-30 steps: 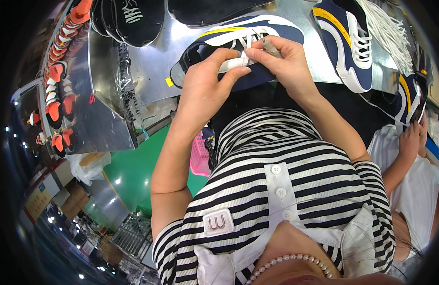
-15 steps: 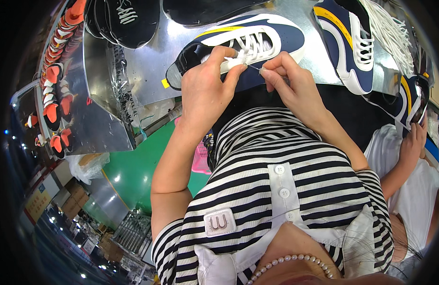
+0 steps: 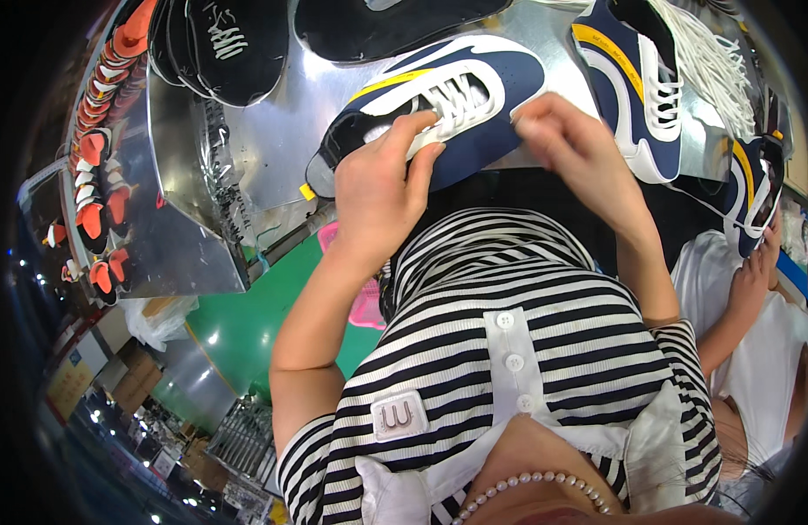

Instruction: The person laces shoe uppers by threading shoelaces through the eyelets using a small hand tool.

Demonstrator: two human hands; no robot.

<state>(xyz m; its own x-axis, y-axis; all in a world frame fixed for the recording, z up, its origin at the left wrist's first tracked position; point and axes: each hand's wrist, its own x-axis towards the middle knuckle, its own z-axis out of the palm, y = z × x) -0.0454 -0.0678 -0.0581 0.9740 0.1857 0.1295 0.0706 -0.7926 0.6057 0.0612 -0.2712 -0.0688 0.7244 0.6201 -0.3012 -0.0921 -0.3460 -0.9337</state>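
A navy, white and yellow shoe upper (image 3: pixel 487 149) lies on the metal tabletop in front of me, its toe to the right. White lace (image 3: pixel 454 103) crosses its eyelet opening. My left hand (image 3: pixel 377 184) pinches the near edge of that opening between thumb and forefinger. Off the toe end, apart from the upper, is my right hand (image 3: pixel 572 149). Its fingers are curled together and partly smeared by motion; what they hold, if anything, cannot be made out.
Another laced upper (image 3: pixel 631 83) lies to the right, beside a bundle of white laces (image 3: pixel 714 79). Black pieces (image 3: pixel 216 52) sit at the back left. A rack of orange-and-white shoe parts (image 3: pixel 93 149) stands far left. A co-worker's hand (image 3: pixel 754 262) holds a similar upper at right.
My right hand has moved right, away from the eyelets, where it pinched a thin lace end. The left hand stays at the eyelet edge. The co-worker's upper has shifted slightly.
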